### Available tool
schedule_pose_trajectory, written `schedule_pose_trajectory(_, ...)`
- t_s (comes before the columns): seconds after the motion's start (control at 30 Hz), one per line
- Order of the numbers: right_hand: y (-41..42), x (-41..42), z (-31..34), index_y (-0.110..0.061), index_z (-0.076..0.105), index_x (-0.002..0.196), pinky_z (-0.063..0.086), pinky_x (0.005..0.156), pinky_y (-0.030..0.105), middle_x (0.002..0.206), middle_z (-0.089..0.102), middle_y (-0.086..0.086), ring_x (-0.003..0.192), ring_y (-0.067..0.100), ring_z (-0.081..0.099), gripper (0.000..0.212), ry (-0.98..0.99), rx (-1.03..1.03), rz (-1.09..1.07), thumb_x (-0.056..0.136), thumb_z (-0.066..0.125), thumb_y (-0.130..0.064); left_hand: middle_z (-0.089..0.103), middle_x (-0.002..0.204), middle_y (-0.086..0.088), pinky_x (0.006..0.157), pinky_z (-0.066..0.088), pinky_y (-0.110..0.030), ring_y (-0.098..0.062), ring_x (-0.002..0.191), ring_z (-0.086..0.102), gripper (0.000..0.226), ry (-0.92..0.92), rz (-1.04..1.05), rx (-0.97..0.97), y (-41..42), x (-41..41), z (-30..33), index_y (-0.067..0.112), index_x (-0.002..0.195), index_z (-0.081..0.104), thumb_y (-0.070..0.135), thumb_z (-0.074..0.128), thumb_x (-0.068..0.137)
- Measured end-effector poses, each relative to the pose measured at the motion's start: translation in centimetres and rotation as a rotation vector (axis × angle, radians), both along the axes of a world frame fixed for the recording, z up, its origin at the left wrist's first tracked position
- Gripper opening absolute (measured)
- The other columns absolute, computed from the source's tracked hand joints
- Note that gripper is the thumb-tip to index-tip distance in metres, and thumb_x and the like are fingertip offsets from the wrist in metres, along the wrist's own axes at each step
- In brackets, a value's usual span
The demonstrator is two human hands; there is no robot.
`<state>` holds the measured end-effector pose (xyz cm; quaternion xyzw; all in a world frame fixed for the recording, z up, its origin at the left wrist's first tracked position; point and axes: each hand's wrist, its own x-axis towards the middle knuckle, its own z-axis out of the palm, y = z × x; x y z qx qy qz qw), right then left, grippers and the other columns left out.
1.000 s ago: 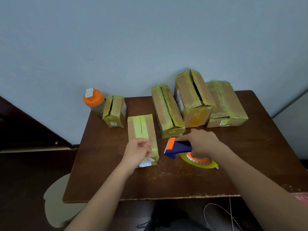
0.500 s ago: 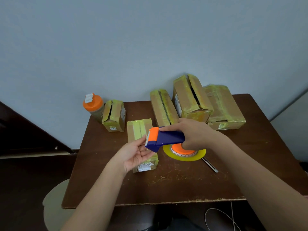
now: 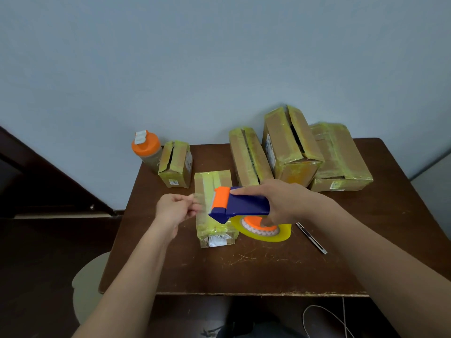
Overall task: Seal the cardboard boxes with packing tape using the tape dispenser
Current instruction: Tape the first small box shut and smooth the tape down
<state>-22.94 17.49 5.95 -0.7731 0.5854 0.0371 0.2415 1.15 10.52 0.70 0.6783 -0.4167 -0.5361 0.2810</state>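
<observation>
My right hand grips the blue and orange tape dispenser, held above the table with its yellow tape roll hanging below. My left hand pinches the clear tape end drawn from the dispenser's orange head. Beneath them lies a small flat cardboard box wrapped in yellowish tape. Behind it stand a small box with a gaping top seam, a long narrow box, a taller box with open flaps and a flat taped box.
The boxes sit on a dark brown wooden table. An orange-lidded bottle stands at the back left corner. A pen-like metal tool lies right of the tape roll. A pale stool is at the table's lower left.
My right hand lifted the dispenser off the table and carried it left over the small flat box. My left hand left the box and took hold of the tape end.
</observation>
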Motion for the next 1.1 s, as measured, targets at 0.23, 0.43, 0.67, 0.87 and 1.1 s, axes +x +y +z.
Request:
schedule_pose_trajectory(0.23, 1.3, -2.1, -1.0, -0.060, 0.009, 0.146, 0.046, 0.076, 0.031, 0.108, 0.033, -0.007, 0.094, 0.016, 0.044, 0.091, 0.140, 0.057, 0.027, 0.084, 0.072, -0.036, 0.069, 0.079, -0.014, 0.076, 0.057, -0.032, -0.021, 0.074, 0.065, 0.017, -0.043, 0.154, -0.003, 0.6, 2.6, -1.5, -0.001, 0.084, 0.068, 0.010, 0.059, 0.094)
schedule_pose_trajectory(0.43, 2.6, -3.1, -2.2, -0.062, 0.001, 0.144, 0.041, 0.075, 0.030, 0.109, 0.032, -0.006, 0.094, 0.014, 0.039, 0.097, 0.158, 0.110, 0.039, 0.083, 0.073, -0.037, 0.070, 0.071, -0.011, 0.062, 0.053, -0.025, -0.018, 0.066, 0.064, 0.022, -0.086, 0.237, -0.020, 2.9, 1.9, -3.5, 0.002, 0.077, 0.068, 0.012, 0.060, 0.094)
schedule_pose_trajectory(0.67, 3.0, -2.9, -3.0, -0.061, -0.003, 0.144, 0.039, 0.078, 0.033, 0.121, 0.037, -0.002, 0.097, 0.015, 0.037, 0.100, 0.179, 0.065, 0.070, 0.083, 0.073, -0.040, 0.068, 0.078, -0.011, 0.059, 0.048, -0.021, -0.015, 0.068, 0.063, 0.017, -0.129, 0.353, -0.044, 5.1, 1.9, -4.0, 0.004, 0.080, 0.066, 0.006, 0.057, 0.094)
schedule_pose_trajectory(0.87, 3.3, -4.5, -2.8, -0.059, -0.002, 0.145, 0.038, 0.077, 0.033, 0.123, 0.041, -0.001, 0.099, 0.014, 0.039, 0.091, 0.286, 0.012, 0.087, 0.088, 0.066, -0.043, 0.070, 0.075, -0.011, 0.066, 0.051, -0.025, -0.017, 0.067, 0.063, 0.023, -0.155, 0.275, -0.082, 5.2, 3.1, -4.0, 0.004, 0.079, 0.069, 0.013, 0.056, 0.096)
schedule_pose_trajectory(1.1, 2.9, -5.1, -2.7, -0.063, 0.001, 0.143, 0.039, 0.086, 0.040, 0.130, 0.039, 0.001, 0.115, 0.022, 0.042, 0.086, 0.343, -0.096, 0.039, 0.091, 0.063, -0.034, 0.069, 0.067, -0.014, 0.070, 0.052, -0.032, -0.021, 0.064, 0.062, 0.032, -0.067, 0.301, -0.142, 6.5, 1.9, -4.9, 0.000, 0.073, 0.069, 0.023, 0.061, 0.093)
